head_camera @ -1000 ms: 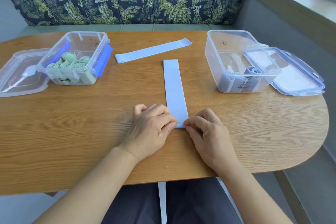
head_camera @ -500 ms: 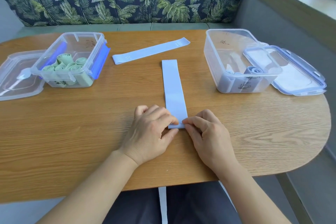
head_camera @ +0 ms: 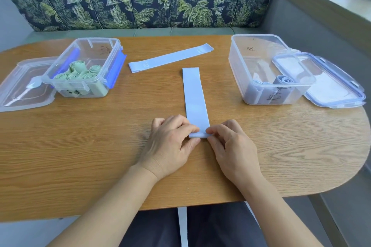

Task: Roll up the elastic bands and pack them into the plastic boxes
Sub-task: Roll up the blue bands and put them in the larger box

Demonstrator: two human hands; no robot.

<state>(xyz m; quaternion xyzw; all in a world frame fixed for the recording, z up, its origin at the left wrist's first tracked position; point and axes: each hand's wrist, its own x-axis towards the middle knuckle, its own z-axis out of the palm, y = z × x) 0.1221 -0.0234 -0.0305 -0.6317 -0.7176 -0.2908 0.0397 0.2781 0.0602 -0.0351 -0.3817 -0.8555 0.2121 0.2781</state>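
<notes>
Now left hand [head_camera: 170,144], right hand [head_camera: 230,146] pinch blue band [head_camera: 194,94] near end.

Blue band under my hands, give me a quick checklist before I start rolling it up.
1. Left hand and right hand pinch the near end of the band: ok.
2. Band lies flat and straight on the table: ok.
3. First fold even across its width: cannot tell.
4. Other band lies apart, off the rolling path: ok.
5. Right box open, blue rolls inside, room left: ok.
</notes>
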